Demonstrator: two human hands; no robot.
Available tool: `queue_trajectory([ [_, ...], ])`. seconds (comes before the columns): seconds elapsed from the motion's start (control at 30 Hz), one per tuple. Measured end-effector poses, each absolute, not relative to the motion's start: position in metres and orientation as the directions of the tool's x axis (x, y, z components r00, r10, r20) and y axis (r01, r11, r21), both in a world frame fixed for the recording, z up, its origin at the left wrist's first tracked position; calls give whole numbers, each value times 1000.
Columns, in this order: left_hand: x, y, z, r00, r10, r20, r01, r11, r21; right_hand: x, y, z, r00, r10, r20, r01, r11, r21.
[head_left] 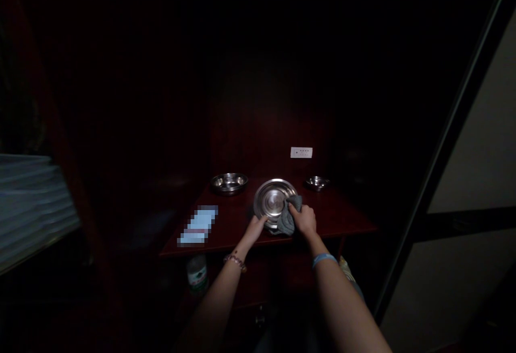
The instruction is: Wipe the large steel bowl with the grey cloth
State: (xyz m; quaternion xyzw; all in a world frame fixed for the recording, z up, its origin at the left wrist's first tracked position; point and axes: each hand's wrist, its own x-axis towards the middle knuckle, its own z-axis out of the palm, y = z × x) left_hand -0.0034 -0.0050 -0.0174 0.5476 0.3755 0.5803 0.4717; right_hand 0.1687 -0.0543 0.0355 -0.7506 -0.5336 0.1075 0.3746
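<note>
A round steel plate [273, 200] stands tilted on the dark red bench [346, 216], its shiny face turned toward the camera and its lower edge near the bench's front edge. A grey cloth [287, 220] lies against the plate's lower right part, bunched under the right hand [304, 218], whose grip is pressed together around the cloth, fingers curled over its top fold. The left hand [256, 228] sits at the plate's lower left rim, fingers touching the rim and steadying it; whether that grip closes round the rim or only rests against it cannot be told in the dim light. So the plate sits between the two hands, cloth on its right side, bare fingers on its left. A beaded bracelet [235, 260] circles the left wrist and a light blue band [323, 259] the right. Behind the plate to the left a steel bowl [229, 182] stands on the bench, and behind to the right a smaller steel dish [317, 182], both well apart from the hands. A white socket panel [301, 152] is fixed on the back wall. Below the bench's front edge, at left, a plastic bottle [197, 273] shows faintly.
</note>
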Motion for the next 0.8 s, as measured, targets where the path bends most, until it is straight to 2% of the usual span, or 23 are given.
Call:
queue_trajectory([
  [0.27, -5, -1, -23, 1, 963, 271, -125, -269, 955, 172, -54, 36, 417, 868, 270, 691, -110, -715],
  [0.43, -5, -13, -11, 44, 916, 399, -138, -390, 910, 170, -46, 31, 450, 857, 252, 645, -117, -755],
  [0.63, 2, -24, -8, 198, 891, 409, -50, -408, 912, 172, -40, 30, 477, 855, 204, 596, -143, -790],
  [0.8, 2, -14, -16, 182, 882, 435, -8, -441, 898, 168, -41, 31, 448, 871, 201, 613, -136, -778],
])
